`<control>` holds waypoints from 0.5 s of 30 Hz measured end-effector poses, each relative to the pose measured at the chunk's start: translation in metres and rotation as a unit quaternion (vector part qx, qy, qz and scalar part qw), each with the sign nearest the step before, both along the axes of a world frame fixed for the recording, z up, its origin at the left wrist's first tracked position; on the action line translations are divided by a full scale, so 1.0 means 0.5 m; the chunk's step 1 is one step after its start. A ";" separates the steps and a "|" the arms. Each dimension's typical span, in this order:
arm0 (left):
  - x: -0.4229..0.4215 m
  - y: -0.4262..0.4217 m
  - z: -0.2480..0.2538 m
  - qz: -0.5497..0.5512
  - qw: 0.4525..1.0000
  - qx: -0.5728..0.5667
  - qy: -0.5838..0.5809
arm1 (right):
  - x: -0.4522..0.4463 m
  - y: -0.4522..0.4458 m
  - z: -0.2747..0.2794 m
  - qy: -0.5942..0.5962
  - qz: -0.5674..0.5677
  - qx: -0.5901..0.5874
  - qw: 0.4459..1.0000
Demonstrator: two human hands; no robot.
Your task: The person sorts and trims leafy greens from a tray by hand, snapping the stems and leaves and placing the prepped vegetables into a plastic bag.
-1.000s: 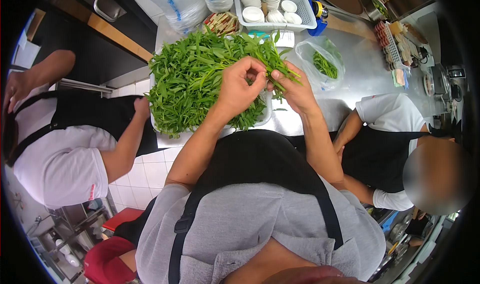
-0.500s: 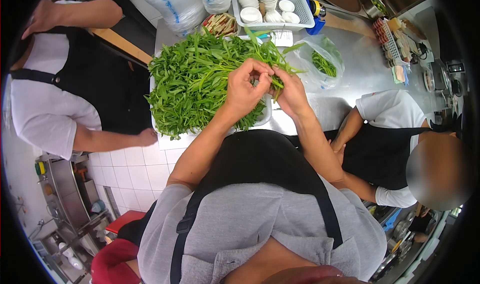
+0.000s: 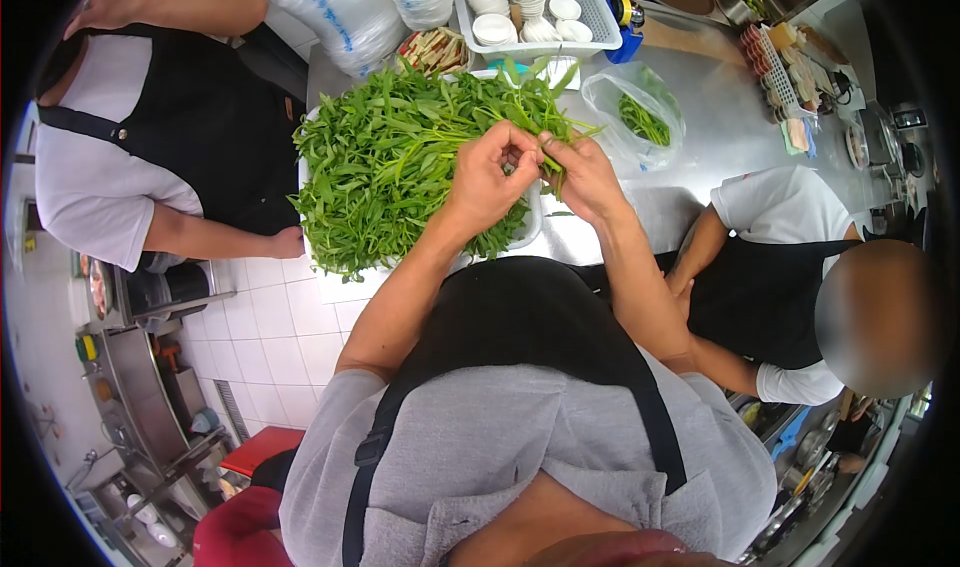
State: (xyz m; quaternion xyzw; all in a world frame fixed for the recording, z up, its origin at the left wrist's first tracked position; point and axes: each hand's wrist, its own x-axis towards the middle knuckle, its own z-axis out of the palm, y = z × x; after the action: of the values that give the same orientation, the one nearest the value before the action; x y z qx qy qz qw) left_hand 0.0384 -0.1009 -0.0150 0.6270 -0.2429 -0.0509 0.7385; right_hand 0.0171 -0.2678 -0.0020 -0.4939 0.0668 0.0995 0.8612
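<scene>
A big heap of leafy green water spinach [image 3: 380, 177] fills a white tray [image 3: 533, 222] in front of me. Over its right side, my right hand [image 3: 588, 177] is closed around a small bunch of water spinach stems [image 3: 553, 157]. My left hand [image 3: 492, 175] meets it there, thumb and fingers pinched together by the stems; whatever lies between those fingertips is too small to make out. To the right of my hands, a clear plastic bag [image 3: 672, 102] lies on the steel counter with cut green stems [image 3: 643, 119] inside.
Behind the heap are a basket of small white dishes [image 3: 610, 39], a bowl of cut pieces [image 3: 436, 51] and plastic-wrapped stacks [image 3: 345, 17]. One person [image 3: 215, 117] stands at the left, a hand by the tray; another [image 3: 760, 287] stands at the right, arms folded.
My hands stay close together at the stems, the right one shifting slightly. The view has moved a little, and the person at the left has shifted somewhat.
</scene>
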 end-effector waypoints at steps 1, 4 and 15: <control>-0.002 0.000 0.001 -0.006 1.000 0.005 0.001 | 0.000 -0.004 0.004 0.002 0.012 0.002 1.000; -0.004 -0.001 0.009 -0.024 0.999 0.024 -0.001 | 0.008 -0.011 -0.002 -0.022 -0.038 0.030 0.999; 0.047 -0.165 -0.062 -0.069 0.907 0.309 -0.277 | -0.015 -0.259 0.046 -0.133 -0.182 -0.123 0.966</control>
State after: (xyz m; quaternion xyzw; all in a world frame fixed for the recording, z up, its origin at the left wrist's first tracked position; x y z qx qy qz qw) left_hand 0.0620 -0.1836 -0.0460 0.7942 -0.4525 0.0022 0.4055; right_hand 0.0098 -0.3973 0.0209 -0.5842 0.0521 -0.1346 0.7987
